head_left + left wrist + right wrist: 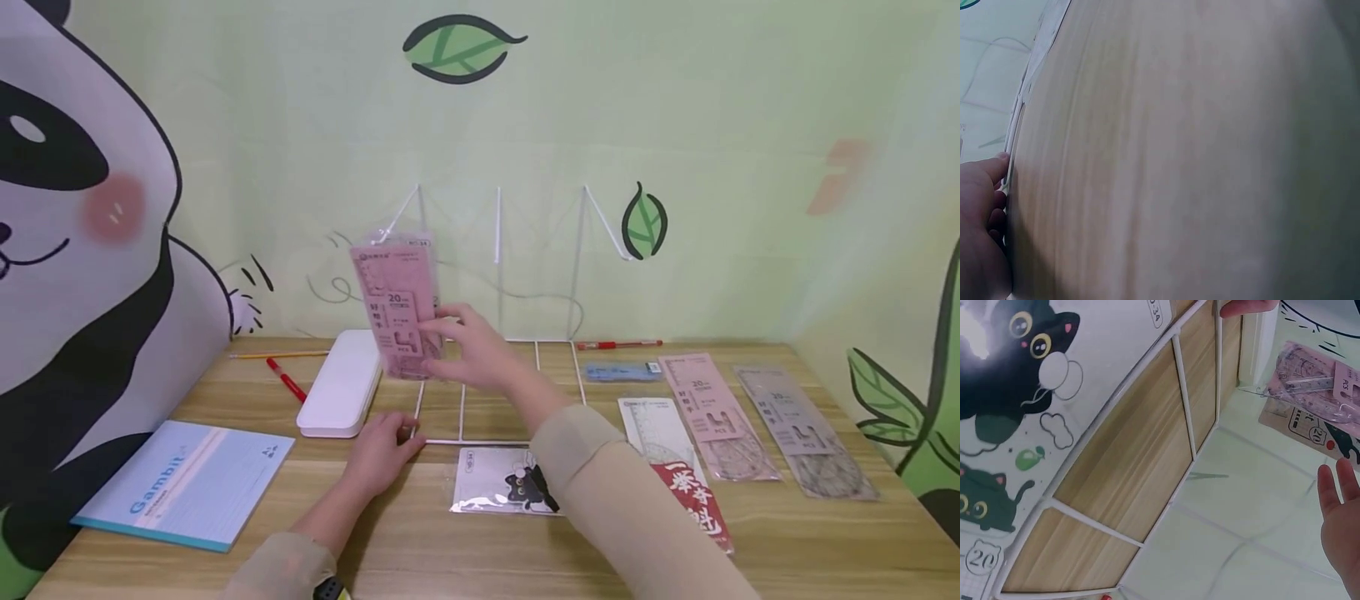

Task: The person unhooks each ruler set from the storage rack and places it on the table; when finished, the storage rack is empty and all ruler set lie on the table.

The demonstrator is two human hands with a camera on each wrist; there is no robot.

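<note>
A white wire rack [461, 412] stands on the table, with several prongs rising against the wall. At its left prong is a pink ruler-set packet [393, 292] in clear plastic; a packet with a cat print [1310, 428] shows behind it in the right wrist view. My right hand [472, 350] is at the pink packet's right edge, thumb and forefinger apart in front of it. In the right wrist view two fingers [1329, 484] are straight, just below the packets. My left hand [382, 454] grips the rack's base at the front left corner, thumb on the wire [1007, 169].
A white pencil case [341, 387], a red pen [285, 379] and a notebook [187, 483] lie left. A cat-print packet [498, 482] is before the rack. Right are a blue packet [618, 372], a white ruler set [660, 433], pink packet [716, 417] and grey packet [806, 433].
</note>
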